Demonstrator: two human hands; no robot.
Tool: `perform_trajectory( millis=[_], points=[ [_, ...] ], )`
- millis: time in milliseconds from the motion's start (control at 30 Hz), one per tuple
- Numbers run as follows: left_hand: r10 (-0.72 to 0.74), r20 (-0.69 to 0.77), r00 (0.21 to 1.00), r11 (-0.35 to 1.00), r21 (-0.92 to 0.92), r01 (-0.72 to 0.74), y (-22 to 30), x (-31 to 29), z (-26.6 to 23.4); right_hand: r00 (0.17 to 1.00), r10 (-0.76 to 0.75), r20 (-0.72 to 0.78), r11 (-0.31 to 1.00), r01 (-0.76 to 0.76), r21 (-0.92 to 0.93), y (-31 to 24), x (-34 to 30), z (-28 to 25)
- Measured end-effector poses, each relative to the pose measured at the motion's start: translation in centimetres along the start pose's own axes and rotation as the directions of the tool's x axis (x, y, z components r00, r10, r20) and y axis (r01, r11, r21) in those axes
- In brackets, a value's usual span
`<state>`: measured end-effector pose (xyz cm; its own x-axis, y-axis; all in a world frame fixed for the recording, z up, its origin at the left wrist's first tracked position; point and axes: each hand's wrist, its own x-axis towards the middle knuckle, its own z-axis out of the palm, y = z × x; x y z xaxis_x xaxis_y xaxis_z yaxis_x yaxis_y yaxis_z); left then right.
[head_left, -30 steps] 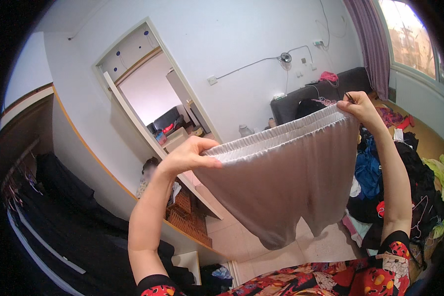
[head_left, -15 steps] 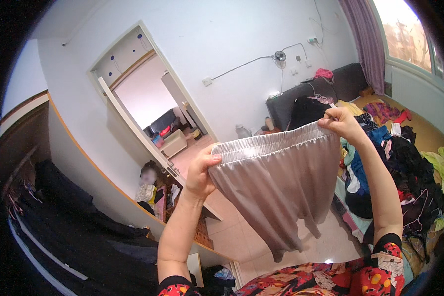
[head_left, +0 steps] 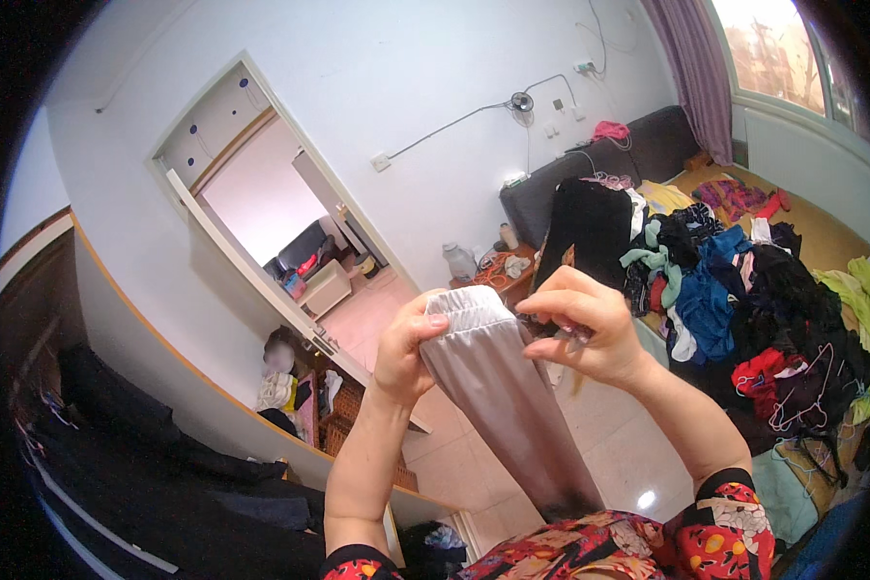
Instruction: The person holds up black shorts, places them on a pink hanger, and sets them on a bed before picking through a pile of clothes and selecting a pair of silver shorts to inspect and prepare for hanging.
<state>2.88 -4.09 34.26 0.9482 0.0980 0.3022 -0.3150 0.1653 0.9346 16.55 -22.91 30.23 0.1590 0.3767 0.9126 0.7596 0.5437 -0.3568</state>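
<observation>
A pair of silvery satin pants (head_left: 512, 406) with a gathered elastic waistband hangs in front of me, folded lengthwise into a narrow strip. My left hand (head_left: 408, 350) grips the waistband at its left end, thumb lying over the front. Just right of the waistband is my right hand (head_left: 590, 329), its thumb and forefinger apart and no cloth between them. The lower end of the pants drops down toward my red patterned top and passes out of sight there.
To the right, a bed carries a big heap of mixed clothes (head_left: 725, 290) and a pink wire hanger (head_left: 807, 391). Dark garments (head_left: 135, 435) hang in an open wardrobe at left. An open doorway (head_left: 280, 193) and a small table (head_left: 512, 275) with a jar stand beyond.
The waistband was stretched wide between both hands; now it is folded together in my left hand. My right hand has come inward and down and let go of its end.
</observation>
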Motion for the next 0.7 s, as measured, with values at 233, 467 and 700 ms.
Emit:
perform_trajectory(
  millis=[233, 467, 700],
  points=[
    [-0.067, 0.018, 0.998, 0.996, 0.067, 0.066, 0.2, -0.7, 1.1, 0.994, -0.069, -0.081, 0.997, 0.066, -0.041, -0.1, 0.4, 1.5],
    [-0.049, -0.019, 0.999, 0.998, 0.024, 0.050, 0.3, -1.7, 1.6, 0.972, 0.235, -0.005, 0.898, -0.215, 0.383, -0.2, 0.5, 1.9],
    [-0.014, -0.019, 1.000, 0.999, -0.037, 0.013, 0.6, -2.4, 1.5, 0.878, 0.451, 0.162, 0.708, -0.462, 0.533, -0.6, 0.3, -0.6]
  ],
)
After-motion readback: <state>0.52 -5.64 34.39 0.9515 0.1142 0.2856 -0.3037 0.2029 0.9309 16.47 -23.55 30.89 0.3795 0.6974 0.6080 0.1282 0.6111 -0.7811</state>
